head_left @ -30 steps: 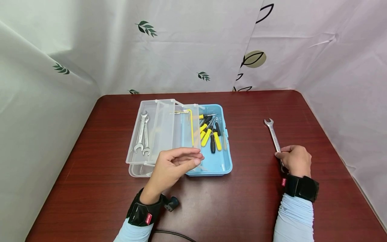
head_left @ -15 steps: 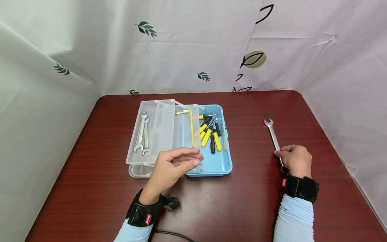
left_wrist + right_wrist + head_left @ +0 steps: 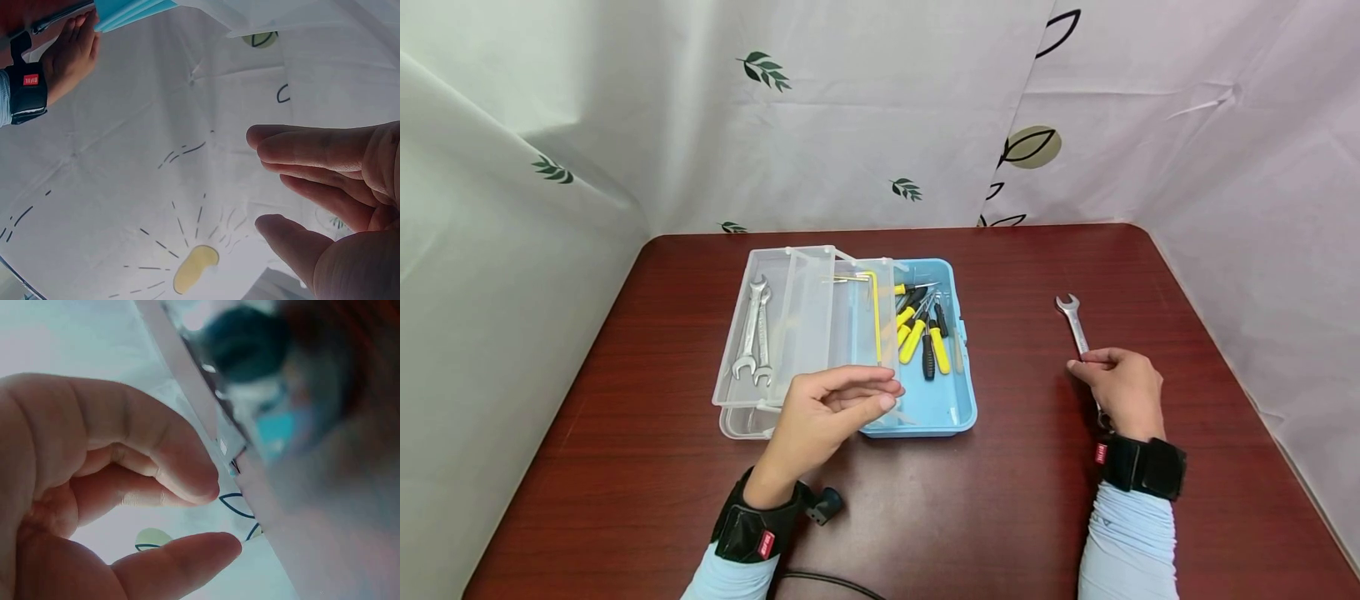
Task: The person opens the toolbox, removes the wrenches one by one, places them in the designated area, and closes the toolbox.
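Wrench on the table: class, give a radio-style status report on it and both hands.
Right hand over the wrench, grip unclear. Left hand loosely open by the toolbox, holding nothing. Nothing between wrench and toolbox.

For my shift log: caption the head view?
Right hand over a wrench on the table; left hand open near the toolbox.
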Demonstrator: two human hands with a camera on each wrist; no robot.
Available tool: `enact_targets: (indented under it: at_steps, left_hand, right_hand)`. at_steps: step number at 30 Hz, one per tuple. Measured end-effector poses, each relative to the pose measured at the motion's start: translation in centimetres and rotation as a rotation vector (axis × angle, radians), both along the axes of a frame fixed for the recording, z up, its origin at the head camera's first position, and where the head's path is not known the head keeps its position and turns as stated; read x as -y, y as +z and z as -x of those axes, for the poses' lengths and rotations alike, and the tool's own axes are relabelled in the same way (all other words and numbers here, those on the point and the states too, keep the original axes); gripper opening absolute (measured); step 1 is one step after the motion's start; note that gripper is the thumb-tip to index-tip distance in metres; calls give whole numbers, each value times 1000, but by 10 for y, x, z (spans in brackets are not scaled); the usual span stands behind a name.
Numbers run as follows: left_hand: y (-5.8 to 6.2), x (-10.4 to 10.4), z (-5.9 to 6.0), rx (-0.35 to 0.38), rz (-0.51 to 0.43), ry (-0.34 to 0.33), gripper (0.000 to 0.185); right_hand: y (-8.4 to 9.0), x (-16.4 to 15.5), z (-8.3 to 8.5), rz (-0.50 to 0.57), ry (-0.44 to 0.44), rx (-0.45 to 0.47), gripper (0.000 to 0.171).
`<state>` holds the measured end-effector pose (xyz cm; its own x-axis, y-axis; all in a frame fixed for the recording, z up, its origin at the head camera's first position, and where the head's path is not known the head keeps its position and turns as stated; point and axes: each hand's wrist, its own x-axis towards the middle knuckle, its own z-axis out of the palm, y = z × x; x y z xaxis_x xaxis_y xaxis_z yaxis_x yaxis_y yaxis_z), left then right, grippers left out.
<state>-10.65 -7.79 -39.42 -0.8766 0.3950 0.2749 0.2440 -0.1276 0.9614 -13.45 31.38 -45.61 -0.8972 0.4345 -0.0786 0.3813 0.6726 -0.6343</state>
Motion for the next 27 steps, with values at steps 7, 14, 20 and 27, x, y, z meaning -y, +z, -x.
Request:
enact_targets:
  at_steps: [7, 14, 20, 27]
  left_hand:
    - [0, 1, 0, -19, -18, 3, 28]
    - [3, 2, -1, -30, -28, 12, 29]
    - [4, 3, 0, -37, -29, 27, 29]
    - [5, 6, 0, -66, -15, 52, 27]
  right_hand:
    - [0, 7, 1, 6, 49, -41, 36]
    - [1, 12, 2, 10, 84, -56, 35]
    - [1, 14, 3, 20, 119, -72, 34]
    - [1, 16, 3, 7, 150, -103, 31]
